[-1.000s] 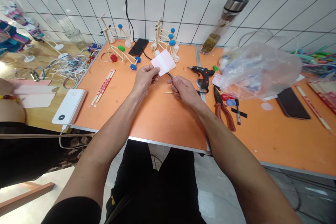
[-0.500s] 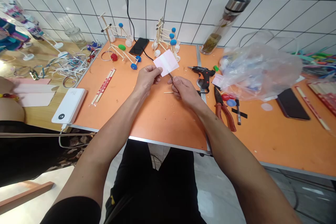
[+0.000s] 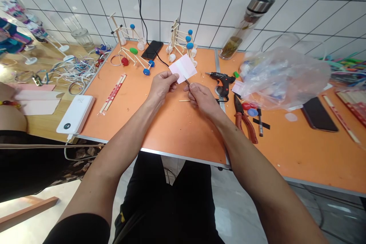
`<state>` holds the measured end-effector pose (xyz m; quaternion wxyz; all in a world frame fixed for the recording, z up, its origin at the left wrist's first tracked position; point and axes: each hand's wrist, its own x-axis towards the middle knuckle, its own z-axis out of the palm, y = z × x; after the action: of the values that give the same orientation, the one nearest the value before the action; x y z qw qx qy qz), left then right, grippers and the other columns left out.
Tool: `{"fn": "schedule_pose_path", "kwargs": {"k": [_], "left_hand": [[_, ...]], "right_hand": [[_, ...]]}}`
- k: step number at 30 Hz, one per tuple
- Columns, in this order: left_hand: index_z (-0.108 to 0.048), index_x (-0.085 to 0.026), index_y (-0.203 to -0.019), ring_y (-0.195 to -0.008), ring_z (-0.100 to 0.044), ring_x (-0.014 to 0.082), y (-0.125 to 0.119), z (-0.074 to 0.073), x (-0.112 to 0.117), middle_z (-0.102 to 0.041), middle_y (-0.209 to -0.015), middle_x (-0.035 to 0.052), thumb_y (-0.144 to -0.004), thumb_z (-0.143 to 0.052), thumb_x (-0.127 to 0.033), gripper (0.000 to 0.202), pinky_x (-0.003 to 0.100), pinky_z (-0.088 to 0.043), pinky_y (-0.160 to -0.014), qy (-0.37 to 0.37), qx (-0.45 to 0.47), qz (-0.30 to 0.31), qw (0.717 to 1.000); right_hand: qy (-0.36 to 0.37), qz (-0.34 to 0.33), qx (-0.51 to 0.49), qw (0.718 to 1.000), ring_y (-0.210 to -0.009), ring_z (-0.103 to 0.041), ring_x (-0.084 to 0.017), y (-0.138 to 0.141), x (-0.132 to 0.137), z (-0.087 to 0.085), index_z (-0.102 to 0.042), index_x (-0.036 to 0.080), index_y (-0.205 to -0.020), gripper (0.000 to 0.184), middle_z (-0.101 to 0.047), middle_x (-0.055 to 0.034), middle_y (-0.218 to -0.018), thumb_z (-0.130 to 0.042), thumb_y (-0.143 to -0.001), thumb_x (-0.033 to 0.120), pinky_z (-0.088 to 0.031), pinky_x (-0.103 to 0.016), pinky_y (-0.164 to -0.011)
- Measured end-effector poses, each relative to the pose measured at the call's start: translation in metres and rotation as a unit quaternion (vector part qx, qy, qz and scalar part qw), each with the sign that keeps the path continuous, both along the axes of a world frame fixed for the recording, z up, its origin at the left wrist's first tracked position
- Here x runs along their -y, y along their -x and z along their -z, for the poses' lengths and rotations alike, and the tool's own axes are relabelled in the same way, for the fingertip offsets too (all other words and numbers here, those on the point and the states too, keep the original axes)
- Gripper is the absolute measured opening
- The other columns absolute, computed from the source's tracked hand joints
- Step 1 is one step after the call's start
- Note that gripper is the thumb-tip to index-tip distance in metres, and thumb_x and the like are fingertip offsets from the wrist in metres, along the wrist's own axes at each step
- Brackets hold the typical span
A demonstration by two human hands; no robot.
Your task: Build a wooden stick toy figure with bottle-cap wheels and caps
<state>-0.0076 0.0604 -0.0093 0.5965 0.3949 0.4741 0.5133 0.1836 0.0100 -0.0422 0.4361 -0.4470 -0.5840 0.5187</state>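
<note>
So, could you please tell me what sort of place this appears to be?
It looks like a craft workshop: a hot glue gun, pliers and stick models lie on an orange workbench.

"What sort of place is this?"

"A craft workshop: a glue gun, pliers and stick models sit on an orange desk against a tiled wall."

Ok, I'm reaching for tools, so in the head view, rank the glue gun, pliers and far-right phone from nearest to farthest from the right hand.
From the right hand:
1. Glue gun, just ahead and to its right.
2. Pliers, to its right.
3. Phone, far right of the table.
</note>
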Motion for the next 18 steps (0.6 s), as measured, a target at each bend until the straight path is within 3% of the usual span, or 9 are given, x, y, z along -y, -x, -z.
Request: {"fn": "schedule_pose_path", "kwargs": {"k": [18], "left_hand": [[-0.063,-0.021,-0.069,-0.049,-0.055,0.0044,-0.0006,0.0023,0.0001,-0.067,-0.062,-0.0052,-0.11,-0.083,-0.01,0.047,0.017,-0.038,-0.051,-0.003,0.008,0.008,1.0]], "right_hand": [[-0.016,0.006,0.009,1.0,-0.063,-0.027,-0.016,0.0009,-0.001,0.0,-0.067,0.029,-0.11,0.09,-0.037,0.0094,-0.072,-0.075,-0.096,0.117,-0.022,-0.032,-0.058]]}}
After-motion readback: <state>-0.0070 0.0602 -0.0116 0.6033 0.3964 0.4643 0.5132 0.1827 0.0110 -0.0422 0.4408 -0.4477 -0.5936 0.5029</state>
